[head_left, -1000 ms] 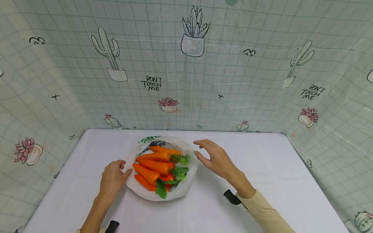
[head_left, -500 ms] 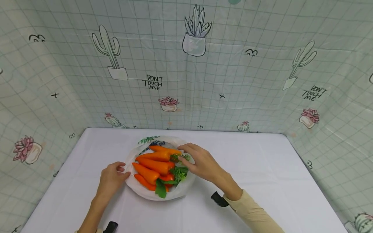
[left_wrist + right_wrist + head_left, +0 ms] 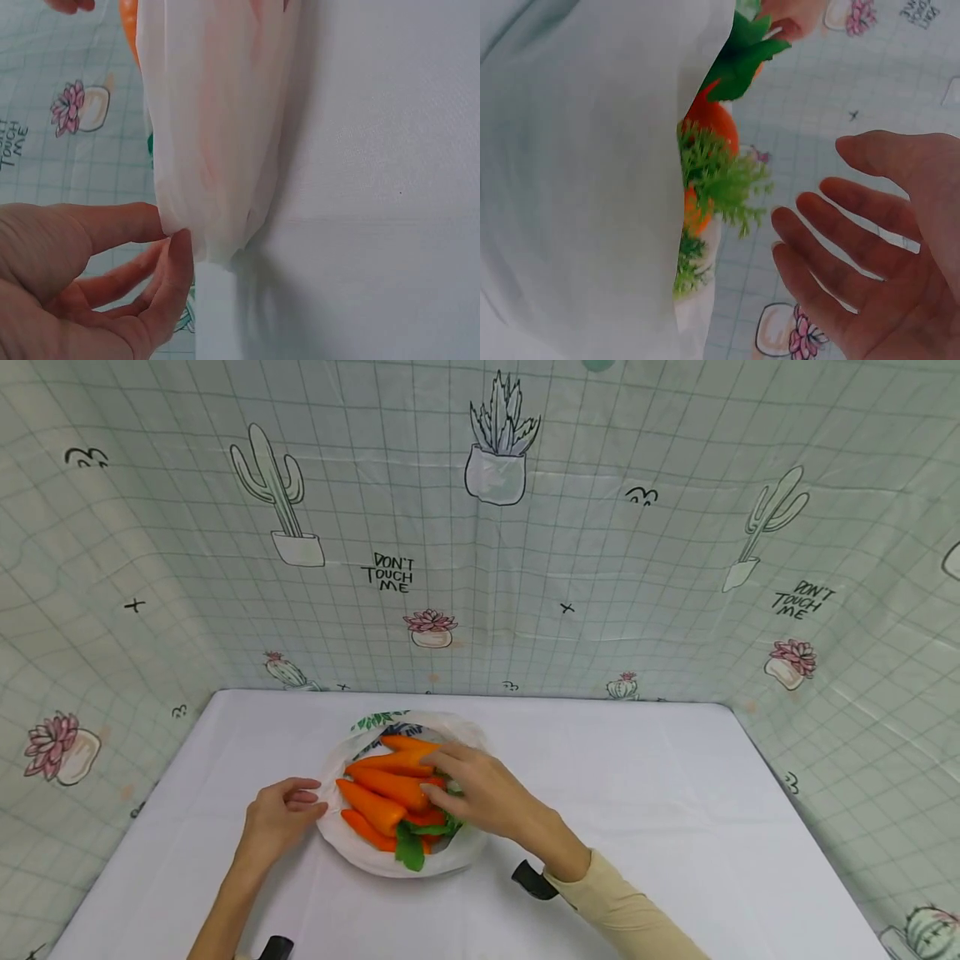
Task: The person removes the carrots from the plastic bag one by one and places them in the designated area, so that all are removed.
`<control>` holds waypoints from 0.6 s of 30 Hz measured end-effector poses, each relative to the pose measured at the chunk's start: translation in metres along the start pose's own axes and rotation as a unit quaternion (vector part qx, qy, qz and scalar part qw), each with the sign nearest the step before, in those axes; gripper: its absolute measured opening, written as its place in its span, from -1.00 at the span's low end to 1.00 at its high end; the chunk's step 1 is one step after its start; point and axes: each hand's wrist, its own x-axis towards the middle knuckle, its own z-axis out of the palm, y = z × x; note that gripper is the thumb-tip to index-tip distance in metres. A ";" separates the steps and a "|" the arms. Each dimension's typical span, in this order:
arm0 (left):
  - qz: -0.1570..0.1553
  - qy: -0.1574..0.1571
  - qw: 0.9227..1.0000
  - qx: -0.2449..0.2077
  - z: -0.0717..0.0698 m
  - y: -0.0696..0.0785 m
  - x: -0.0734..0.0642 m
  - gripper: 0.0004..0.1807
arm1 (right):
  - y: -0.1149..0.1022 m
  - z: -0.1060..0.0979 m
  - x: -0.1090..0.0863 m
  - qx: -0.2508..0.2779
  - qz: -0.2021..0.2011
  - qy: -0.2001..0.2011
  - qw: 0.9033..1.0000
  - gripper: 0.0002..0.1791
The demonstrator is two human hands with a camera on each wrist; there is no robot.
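Observation:
A white plastic bag (image 3: 378,867) with its mouth spread wide stands on the table, full of several orange carrots (image 3: 371,806) with feathery green tops (image 3: 724,180). A broad green leaf (image 3: 409,847) lies at the near side of its mouth. At the bag's left edge my left hand (image 3: 276,825) pinches the rim between thumb and finger, which the left wrist view shows closely. My right hand (image 3: 487,797) hovers over the right part of the bag, above the carrot tops, covering some of them. In the right wrist view its fingers (image 3: 832,255) are spread and hold nothing.
A white cloth covers the table (image 3: 637,810). Behind and at both sides hangs a checked curtain (image 3: 555,552) printed with cacti and lettering. Black straps (image 3: 534,881) show at both wrists.
My right hand has moved left from beside the bag to over the carrots. The left hand has stayed at the bag's left rim, and the bag stays about where it was.

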 end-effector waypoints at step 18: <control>0.024 0.011 1.000 0.008 0.003 -0.002 0.000 -0.73 | -0.023 0.035 0.020 -0.047 -0.010 -0.063 0.997 -0.70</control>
